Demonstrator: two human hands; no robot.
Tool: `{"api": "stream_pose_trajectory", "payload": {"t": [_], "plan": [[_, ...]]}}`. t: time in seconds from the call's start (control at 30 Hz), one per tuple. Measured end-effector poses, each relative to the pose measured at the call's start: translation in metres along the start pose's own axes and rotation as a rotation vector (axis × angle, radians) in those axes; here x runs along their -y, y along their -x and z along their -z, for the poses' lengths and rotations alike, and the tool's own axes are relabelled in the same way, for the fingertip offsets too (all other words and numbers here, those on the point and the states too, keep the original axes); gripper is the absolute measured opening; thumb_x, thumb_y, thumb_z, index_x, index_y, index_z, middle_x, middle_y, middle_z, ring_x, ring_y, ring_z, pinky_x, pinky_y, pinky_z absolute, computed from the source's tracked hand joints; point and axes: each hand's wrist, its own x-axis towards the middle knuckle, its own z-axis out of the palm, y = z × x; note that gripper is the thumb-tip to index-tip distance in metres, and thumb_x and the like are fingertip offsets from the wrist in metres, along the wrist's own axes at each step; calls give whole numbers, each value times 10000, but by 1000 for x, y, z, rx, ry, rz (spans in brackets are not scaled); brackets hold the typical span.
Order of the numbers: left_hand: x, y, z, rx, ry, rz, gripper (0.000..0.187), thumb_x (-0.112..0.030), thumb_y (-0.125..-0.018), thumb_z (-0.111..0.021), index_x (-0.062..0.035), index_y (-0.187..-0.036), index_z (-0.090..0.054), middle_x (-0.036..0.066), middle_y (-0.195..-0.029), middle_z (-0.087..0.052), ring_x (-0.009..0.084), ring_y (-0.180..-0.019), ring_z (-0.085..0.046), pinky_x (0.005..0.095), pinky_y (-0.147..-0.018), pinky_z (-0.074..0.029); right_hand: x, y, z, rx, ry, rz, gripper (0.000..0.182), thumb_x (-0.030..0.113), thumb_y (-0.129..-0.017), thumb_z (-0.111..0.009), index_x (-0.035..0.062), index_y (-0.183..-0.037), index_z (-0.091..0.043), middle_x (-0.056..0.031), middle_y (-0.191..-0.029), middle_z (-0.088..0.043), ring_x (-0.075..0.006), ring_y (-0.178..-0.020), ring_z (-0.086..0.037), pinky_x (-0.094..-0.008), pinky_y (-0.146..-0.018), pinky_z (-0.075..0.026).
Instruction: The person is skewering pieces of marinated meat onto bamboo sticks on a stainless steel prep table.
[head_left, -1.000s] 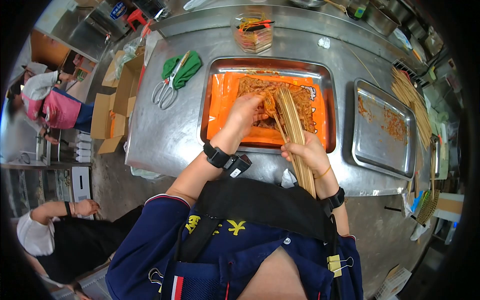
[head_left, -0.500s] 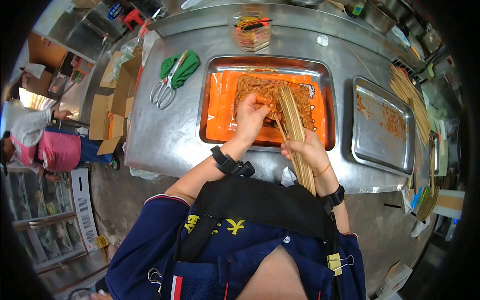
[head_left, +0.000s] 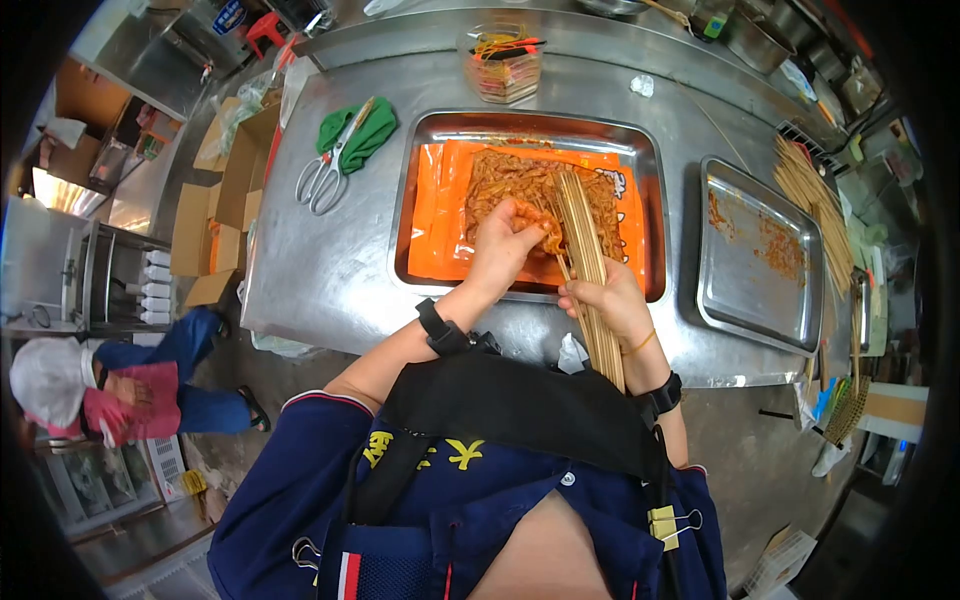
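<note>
Steel table (head_left: 300, 275) in a kitchen, boxes (head_left: 245, 170) on the floor at L, co-worker (head_left: 150, 392) in pink beyond. Big tray (head_left: 407, 225) mid-table w/ an orange bag (head_left: 432, 205) in it, red-brown meat (head_left: 500, 178) spread on top. Scissors (head_left: 321, 186) & green cloth (head_left: 372, 138) lie L of it, 2nd tray (head_left: 716, 275) w/ sauce smears at R, more sticks (head_left: 815, 205) beyond that.

L hand (head_left: 497, 252) is over the meat, fingers pinching a saucy piece (head_left: 547, 233). R hand (head_left: 615, 302) has its fingers closed round a stick bundle (head_left: 587, 245), one loose stick (head_left: 564, 270) angled out beside it, top end at the piece. Step in hand, prob.: working the piece onto that stick; exact tip hidden by meat & fingers, so depth n/a. Next move would call for a firm R grip, stick in line w/ the piece, L fingertips clear of the point.
</note>
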Motion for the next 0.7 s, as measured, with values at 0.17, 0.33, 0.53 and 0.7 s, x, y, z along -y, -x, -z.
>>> {"api": "stream_pose_trajectory", "payload": {"t": [0.17,0.33,0.53,0.7], "plan": [[-5,0,1,-19,-9,188,111,-99,-855,-559,-20,-927,-530,40,-840,-611,104,-704,-592,219,-568,-481,2,1,-4,-41,81,0,180,19,-727,-594,-24,-888,-526,-103,-742,-608,-154,-620,-619,-257,-526,-504],[7,-3,5,54,-73,236,139,-158,-884,-516,-20,-886,-538,45,-813,-602,95,-645,-555,229,-531,-451,4,3,-6,-84,262,40,167,56,-701,-599,-16,-847,-562,-91,-725,-615,-144,-606,-614,-274,-520,-483],[28,-7,2,-57,-309,-4,225,-179,-858,-502,40,-814,-478,88,-674,-536,155,-507,-526,288,-428,-436,24,19,-11,-316,861,399,224,144,-656,-615,-10,-818,-606,-94,-641,-596,-175,-596,-594,-314,-575,-469],[30,-10,-2,-71,-326,-62,225,-172,-862,-484,41,-795,-459,107,-622,-510,180,-469,-523,313,-423,-430,16,14,-1,-164,444,286,204,112,-691,-608,-9,-855,-603,-58,-652,-585,-132,-565,-554,-275,-553,-455]]}}
